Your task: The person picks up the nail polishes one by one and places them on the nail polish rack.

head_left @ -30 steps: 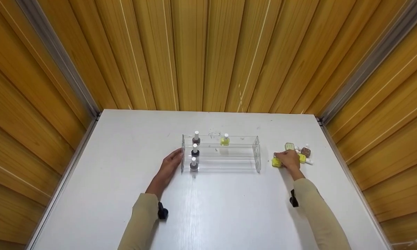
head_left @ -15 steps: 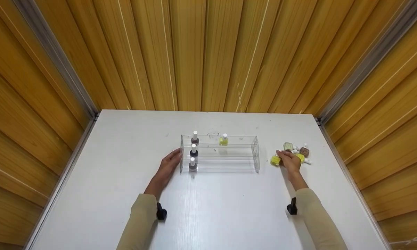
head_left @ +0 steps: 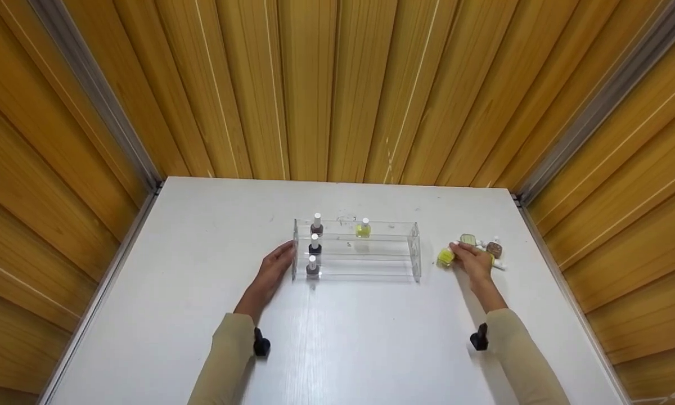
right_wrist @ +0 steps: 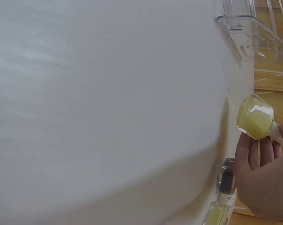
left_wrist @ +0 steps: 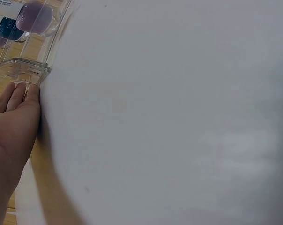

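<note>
My right hand [head_left: 473,264] pinches a yellow nail polish bottle [right_wrist: 255,117] by its white cap, with the bottle pointing left, beside the other bottles on the table's right. In the right wrist view its fingers lie under the bottle. My left hand [head_left: 275,265] rests against the left end of a clear stepped display rack [head_left: 365,277]; in the left wrist view the fingers [left_wrist: 32,93] are fairly straight along that end. On the rack, several bottles stand upright: a dark one [head_left: 316,229], a navy one [head_left: 315,248] and a mauve one [head_left: 313,270] down the left side, plus a yellow bottle [head_left: 363,231] on the back tier.
Under and behind my right hand lie loose bottles, among them a pale green one [head_left: 468,239] and a brown glittery one [head_left: 494,249]; another yellow bottle [right_wrist: 217,214] shows in the right wrist view. Wood-look panels [head_left: 337,90] wall the white table [head_left: 349,349] at back and sides.
My right hand has drawn back slightly from the pile, and the yellow bottle in its fingers has turned and shifted a little away. The left hand and the rack stay where they were.
</note>
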{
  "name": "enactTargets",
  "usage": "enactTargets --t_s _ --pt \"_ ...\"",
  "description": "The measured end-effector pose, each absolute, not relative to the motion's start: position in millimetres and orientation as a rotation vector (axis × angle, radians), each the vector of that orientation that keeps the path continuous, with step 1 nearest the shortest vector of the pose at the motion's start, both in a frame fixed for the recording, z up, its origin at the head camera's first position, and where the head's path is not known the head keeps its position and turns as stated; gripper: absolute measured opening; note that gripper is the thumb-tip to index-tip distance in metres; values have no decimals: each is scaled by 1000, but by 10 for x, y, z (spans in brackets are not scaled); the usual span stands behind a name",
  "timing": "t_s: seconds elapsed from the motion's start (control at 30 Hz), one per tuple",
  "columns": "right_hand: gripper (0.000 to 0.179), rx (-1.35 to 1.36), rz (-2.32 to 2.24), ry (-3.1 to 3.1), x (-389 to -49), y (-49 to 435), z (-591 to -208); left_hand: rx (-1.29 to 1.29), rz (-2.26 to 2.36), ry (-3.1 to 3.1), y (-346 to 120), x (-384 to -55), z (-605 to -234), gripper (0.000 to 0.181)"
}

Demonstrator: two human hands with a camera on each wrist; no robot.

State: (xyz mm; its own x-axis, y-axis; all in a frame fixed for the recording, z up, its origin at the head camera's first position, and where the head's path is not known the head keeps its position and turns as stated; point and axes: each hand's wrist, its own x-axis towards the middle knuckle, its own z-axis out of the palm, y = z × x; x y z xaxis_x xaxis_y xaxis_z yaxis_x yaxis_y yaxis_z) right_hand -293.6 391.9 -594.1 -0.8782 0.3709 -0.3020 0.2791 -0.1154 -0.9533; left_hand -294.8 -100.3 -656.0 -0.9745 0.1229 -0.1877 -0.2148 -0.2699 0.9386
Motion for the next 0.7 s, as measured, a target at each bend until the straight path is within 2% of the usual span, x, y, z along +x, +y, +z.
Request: enactTargets --t_s 0.13,0.37,0.7 --pt "14 -664 2173 -2067 -2935 3892 -5810 -125 2318 1769 -979 -2945 -6563 57" --pt "37 -449 2164 -2178 -2953 3783 -5544 -135 2342 1742 -982 -2949 -6553 56" --pt "51 -325 2107 -2307 -2928 3536 -5249 -105 2370 1733 -1009 -2948 -6552 53"
